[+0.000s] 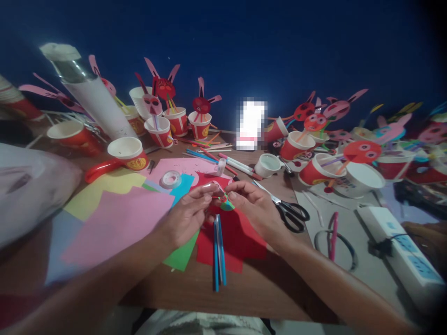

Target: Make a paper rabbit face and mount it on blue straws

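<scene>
At the middle of the view, my left hand (pixel 190 211) and my right hand (pixel 253 207) meet over red paper (pixel 240 237). Between their fingertips is a small green and red paper piece (pixel 228 204), partly covered by the fingers. My right thumb and fingers pinch it. The left fingers are closed near its left side, and what they grip is too small to make out. Blue sticks (pixel 219 260) lie just below the hands, their upper ends near my left fingers. Black-handled scissors (pixel 291 214) rest beside my right hand.
Pink paper (pixel 118 225) and a tape roll (pixel 170 179) lie left. Red cups (pixel 160 132) with paper rabbit figures stand along the back, several more (pixel 321 170) at right. A power strip (pixel 401 251) lies far right, a plastic bag (pixel 31 190) far left.
</scene>
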A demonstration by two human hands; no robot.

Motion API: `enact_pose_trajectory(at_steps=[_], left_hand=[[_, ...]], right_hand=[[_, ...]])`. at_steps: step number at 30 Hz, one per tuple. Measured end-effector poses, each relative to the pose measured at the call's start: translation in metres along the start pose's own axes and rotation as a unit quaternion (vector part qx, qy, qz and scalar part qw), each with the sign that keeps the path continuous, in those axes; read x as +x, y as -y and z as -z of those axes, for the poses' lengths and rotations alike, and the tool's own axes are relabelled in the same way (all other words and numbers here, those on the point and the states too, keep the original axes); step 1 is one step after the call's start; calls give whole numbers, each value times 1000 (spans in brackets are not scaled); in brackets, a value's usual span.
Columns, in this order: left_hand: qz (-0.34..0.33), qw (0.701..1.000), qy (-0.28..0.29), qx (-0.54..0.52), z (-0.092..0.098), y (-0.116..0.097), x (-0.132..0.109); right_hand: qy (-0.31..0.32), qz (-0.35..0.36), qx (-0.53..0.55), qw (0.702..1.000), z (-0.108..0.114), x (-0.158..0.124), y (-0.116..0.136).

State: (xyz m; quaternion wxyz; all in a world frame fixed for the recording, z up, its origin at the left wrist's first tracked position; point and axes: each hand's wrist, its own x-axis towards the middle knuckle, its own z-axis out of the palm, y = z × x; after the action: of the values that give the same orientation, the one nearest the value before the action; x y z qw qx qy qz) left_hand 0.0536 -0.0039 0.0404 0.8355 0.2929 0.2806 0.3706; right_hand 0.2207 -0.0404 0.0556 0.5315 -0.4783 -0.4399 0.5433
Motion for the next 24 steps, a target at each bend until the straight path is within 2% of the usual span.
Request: enact_pose_trajectory(at_steps=[4, 10, 18, 21, 24], left_hand=[[-8, 1000, -7, 22, 3, 2, 1], [-10, 998, -15, 59, 3, 9, 1], [-27, 991, -2, 127, 3, 11, 1], [-59, 981, -8, 186, 4, 10, 0], [-111, 951, -19, 289, 5, 7, -1]], right_hand=[[18, 2, -10, 1000, -2, 1, 6], [-6, 13, -47, 999, -1, 4, -1], [-24, 61, -157, 985, 1, 5, 1], [-27, 78, -215, 973, 2, 4, 6], [-27, 89, -246, 965, 2, 4, 9]])
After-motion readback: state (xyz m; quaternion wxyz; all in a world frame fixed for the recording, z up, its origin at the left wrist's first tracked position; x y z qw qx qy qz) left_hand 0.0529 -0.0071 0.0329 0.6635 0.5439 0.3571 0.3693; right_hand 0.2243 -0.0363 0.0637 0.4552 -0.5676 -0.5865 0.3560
